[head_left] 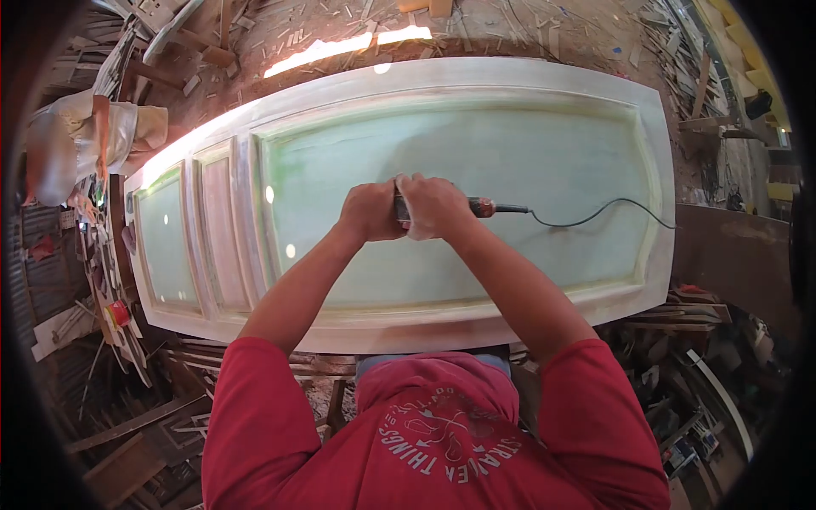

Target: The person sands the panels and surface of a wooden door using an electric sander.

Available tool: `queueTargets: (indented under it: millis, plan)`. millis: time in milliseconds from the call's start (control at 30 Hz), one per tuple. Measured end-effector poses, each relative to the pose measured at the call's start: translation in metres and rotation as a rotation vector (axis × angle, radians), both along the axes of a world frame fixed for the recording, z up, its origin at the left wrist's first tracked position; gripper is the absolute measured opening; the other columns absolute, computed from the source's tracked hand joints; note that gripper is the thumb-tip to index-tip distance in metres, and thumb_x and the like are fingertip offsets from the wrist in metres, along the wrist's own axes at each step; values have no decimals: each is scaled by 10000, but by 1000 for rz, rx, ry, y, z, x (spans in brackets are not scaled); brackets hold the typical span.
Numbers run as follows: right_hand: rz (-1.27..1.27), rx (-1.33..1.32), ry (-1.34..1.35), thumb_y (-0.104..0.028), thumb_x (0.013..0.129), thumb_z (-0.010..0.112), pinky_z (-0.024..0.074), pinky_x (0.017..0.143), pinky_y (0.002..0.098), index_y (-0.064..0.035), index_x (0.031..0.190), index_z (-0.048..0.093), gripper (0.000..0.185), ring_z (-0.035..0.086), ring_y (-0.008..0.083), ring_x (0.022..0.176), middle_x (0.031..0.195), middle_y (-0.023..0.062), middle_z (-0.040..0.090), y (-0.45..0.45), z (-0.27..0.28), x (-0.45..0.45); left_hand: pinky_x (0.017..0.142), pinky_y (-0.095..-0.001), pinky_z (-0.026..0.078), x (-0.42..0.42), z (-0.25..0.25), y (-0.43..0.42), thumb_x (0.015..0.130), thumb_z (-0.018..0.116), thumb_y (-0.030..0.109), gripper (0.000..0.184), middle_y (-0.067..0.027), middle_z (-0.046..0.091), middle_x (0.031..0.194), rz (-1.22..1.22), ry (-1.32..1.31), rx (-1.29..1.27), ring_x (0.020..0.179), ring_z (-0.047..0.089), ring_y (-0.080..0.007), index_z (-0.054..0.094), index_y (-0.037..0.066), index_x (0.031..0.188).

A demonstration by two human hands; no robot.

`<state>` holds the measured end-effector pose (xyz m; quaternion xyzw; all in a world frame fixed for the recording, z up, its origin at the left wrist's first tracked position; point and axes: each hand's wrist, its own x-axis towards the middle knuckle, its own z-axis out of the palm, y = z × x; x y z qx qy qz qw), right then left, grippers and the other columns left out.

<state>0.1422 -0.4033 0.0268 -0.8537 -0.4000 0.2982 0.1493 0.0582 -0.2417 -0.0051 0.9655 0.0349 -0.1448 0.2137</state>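
A dark power tool with a black cord lies over the large pale green panel of a wooden door. My left hand is closed round the tool's left end. My right hand wraps over its body, just right of the left hand and touching or nearly touching it. The tool's underside and front are hidden by my hands. Its cord curves right across the panel to the door's edge. The door lies flat, with smaller panels at the left.
Wood scraps litter the ground beyond the door. Timber pieces are stacked at the right, near a brown board. At the left stand a cluttered bench with a red item and a cloth-like bundle.
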Motion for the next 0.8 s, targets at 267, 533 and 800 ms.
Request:
queueTargets:
  millis: [267,533,800]
  plan:
    - [-64,-76,-46,-183,706,871,608,927,532,-37,1310,579,687,736,454,1065,1201,213,713,-124,1,61,754,-508,630,72,-7,-117,682,903,414,564,-152,780,849,-92,-116,-110,795,774,-393,675,95,1088]
    - [68,-80,-166,-280,657,921,608,939,524,-23,1401,553,870,734,456,1066,1209,206,707,-205,-5,105,740,-493,635,102,-21,-203,711,868,415,515,-182,773,828,2,-189,-223,759,779,-379,669,31,992]
    - [207,-78,-159,-302,651,924,610,927,525,-29,1415,555,892,737,444,1045,1212,196,711,-115,-12,66,707,-476,631,39,-21,-124,732,861,382,476,-173,767,800,120,-231,-208,719,773,-366,670,24,980]
